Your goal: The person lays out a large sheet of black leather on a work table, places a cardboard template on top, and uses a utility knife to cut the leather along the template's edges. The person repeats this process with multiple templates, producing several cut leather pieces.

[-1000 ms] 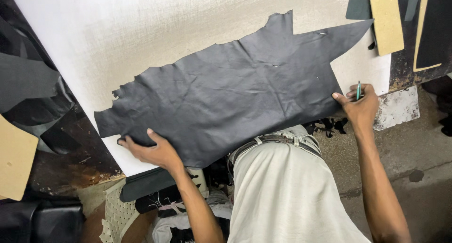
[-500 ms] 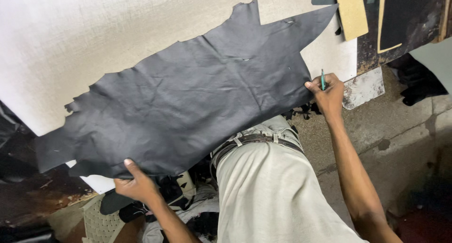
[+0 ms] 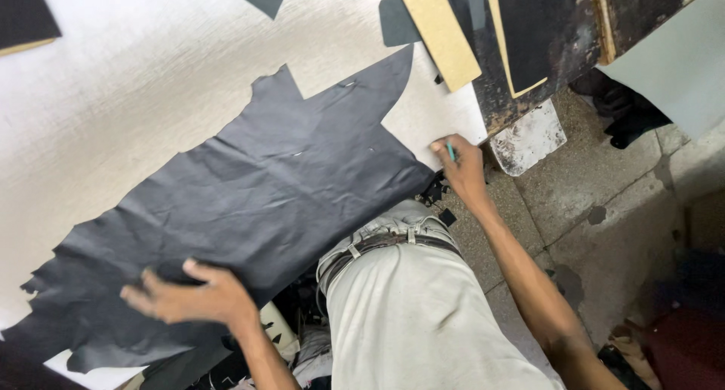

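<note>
A: Where is the black leather hide (image 3: 249,201)?
B: Spread flat on the white table (image 3: 113,80); the left hand (image 3: 192,295) lies open, fingers splayed, on its near edge.
A: And the right hand (image 3: 461,171)?
B: Closed around a green pen (image 3: 451,151) beside the hide; no marks or cuts show yet.

Bright, even overhead light, soft shadows, motion blur toward the lower left.
</note>
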`<state>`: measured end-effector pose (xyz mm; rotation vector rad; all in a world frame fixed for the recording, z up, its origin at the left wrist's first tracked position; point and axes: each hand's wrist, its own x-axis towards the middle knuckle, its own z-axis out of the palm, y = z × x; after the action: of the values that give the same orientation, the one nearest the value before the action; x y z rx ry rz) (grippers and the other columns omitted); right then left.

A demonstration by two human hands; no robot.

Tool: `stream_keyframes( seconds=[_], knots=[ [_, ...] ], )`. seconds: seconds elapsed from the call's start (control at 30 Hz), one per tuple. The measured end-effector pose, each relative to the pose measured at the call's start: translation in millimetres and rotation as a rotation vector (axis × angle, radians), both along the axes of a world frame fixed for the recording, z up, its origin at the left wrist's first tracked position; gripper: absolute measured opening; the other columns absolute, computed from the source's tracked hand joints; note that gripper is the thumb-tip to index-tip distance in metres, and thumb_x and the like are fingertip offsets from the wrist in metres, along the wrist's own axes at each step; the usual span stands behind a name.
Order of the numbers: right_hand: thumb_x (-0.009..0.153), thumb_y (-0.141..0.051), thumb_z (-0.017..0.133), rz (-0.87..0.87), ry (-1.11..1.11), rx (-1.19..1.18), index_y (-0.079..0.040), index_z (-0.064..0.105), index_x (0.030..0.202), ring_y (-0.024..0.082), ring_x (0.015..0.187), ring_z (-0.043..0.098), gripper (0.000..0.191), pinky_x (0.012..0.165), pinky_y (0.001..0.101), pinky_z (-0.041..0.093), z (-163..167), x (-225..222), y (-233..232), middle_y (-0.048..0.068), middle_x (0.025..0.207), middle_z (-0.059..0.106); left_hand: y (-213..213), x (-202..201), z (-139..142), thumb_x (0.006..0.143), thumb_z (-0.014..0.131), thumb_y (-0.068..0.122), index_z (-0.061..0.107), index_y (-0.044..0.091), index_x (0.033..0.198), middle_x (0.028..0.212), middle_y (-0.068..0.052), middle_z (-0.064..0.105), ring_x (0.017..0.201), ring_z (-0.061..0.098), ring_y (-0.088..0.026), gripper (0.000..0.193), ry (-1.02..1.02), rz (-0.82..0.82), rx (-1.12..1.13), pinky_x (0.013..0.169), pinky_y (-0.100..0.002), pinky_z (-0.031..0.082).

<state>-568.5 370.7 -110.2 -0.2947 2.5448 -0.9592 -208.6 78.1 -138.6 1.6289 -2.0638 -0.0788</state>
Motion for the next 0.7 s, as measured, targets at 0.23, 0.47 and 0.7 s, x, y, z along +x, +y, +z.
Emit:
stream_keyframes(
  seconds=[0.23,0.47,0.7],
  knots=[
    [0.091,-0.030,0.083,-0.284,0.372,0.100,0.004,0.057,0.122,0.027,0.103,0.060,0.053,0.089,0.0438,0.052,11.5,-108.6,73.8,0.018,0.112,0.057,82.4,-229.0,19.2,0.108,0.038,0.040,0.020,-0.004,0.161,0.170,-0.022,0.011,0.159,0.006,-0.035,0.072,-0.194,-0.717,0.439,0.128,-0.051,0.006],
    [0.074,-0.034,0.104,-0.321,0.289,0.060,0.000,0.047,0.130,0.030,0.117,0.053,0.087,0.104,0.0433,0.045,-1.1,-163.7,83.3,0.017,0.125,0.051,148.1,-304.7,14.4,0.107,0.041,0.047,0.024,0.000,0.161,0.170,-0.017,0.019,0.158,0.014,-0.032,0.073,-0.263,-0.964,0.301,0.128,-0.050,0.012],
    [0.069,-0.016,0.108,-0.300,0.172,-0.068,-0.008,0.038,0.131,0.026,0.119,0.054,0.093,0.110,0.0404,0.043,-3.8,-188.8,87.2,0.015,0.129,0.051,150.7,-270.3,11.6,0.106,0.043,0.047,0.027,0.010,0.163,0.170,-0.006,0.024,0.158,0.019,-0.021,0.070,-0.262,-1.003,0.320,0.130,-0.045,0.016]
  ],
)
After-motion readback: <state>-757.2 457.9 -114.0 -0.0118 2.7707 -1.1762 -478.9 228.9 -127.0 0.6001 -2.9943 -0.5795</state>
